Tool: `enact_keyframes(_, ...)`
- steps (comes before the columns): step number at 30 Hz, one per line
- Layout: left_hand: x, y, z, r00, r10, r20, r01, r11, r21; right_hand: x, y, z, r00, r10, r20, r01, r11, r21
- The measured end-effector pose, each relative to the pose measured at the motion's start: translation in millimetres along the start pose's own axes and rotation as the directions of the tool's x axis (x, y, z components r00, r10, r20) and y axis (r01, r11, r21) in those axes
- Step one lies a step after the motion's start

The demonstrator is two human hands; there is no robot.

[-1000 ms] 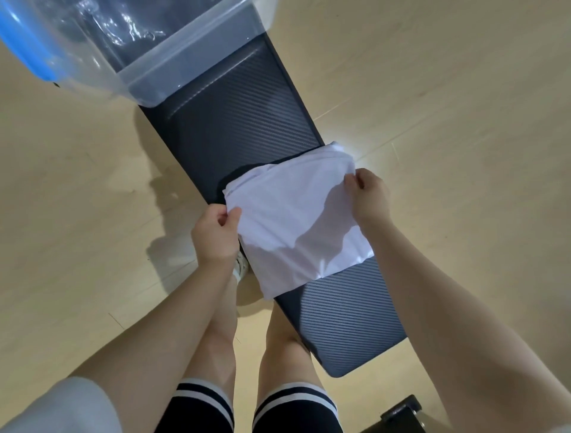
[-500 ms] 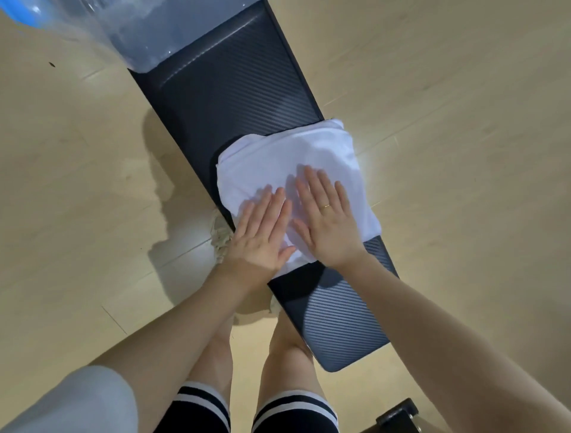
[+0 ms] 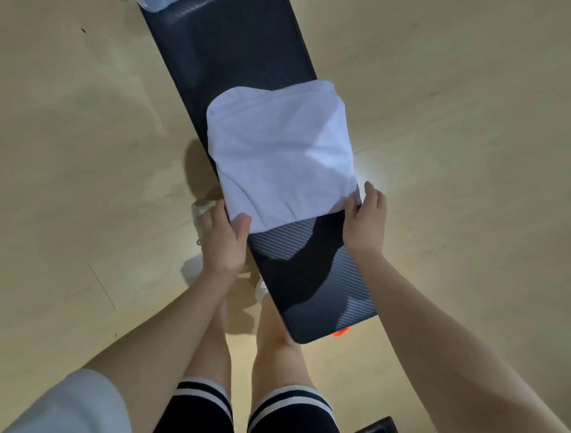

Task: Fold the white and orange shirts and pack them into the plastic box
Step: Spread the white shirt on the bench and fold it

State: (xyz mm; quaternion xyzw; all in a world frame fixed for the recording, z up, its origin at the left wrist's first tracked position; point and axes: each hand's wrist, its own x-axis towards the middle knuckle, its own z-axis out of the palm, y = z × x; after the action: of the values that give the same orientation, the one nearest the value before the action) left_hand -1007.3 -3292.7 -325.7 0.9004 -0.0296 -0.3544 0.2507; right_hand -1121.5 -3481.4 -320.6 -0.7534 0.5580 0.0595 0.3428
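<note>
The white shirt (image 3: 279,153) lies folded into a rough square on the long dark bench (image 3: 234,46). My left hand (image 3: 221,239) pinches the shirt's near left corner, thumb on top of the cloth. My right hand (image 3: 366,216) grips the near right corner at the bench's edge. Only a sliver of the clear plastic box (image 3: 154,3) shows at the top edge, on the far end of the bench. A small orange patch (image 3: 340,333) peeks out under the bench's near end; what it is cannot be told.
Pale wooden floor (image 3: 92,139) surrounds the bench on both sides. My legs and white shoes (image 3: 202,213) stand at the bench's left near side. A dark object (image 3: 378,426) shows at the bottom edge.
Both hands were pressing flat on the middle of the shirt; now they have slid apart to its near corners and taken hold of them. The view tilted down, so the box nearly left the frame.
</note>
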Motion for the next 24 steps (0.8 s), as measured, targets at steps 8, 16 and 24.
enact_keyframes(8, -3, 8, 17, 0.895, -0.433, 0.108, 0.443, 0.835, -0.327, 5, -7, 1, 0.952, 0.287, 0.107, -0.303, 0.933, 0.195)
enact_keyframes(16, -46, 1, -21, 0.870, -0.386, 0.305, 0.489, 0.748, -0.449, -28, 22, -37, 0.842, 0.459, 0.283, -0.539, 0.691, 0.482)
enact_keyframes(24, -65, 32, -52, 0.942, -0.291, 0.169, 0.337, 0.807, -0.485, -41, 15, -69, 0.927, 0.127, 0.352, -0.272, 0.874, 0.402)
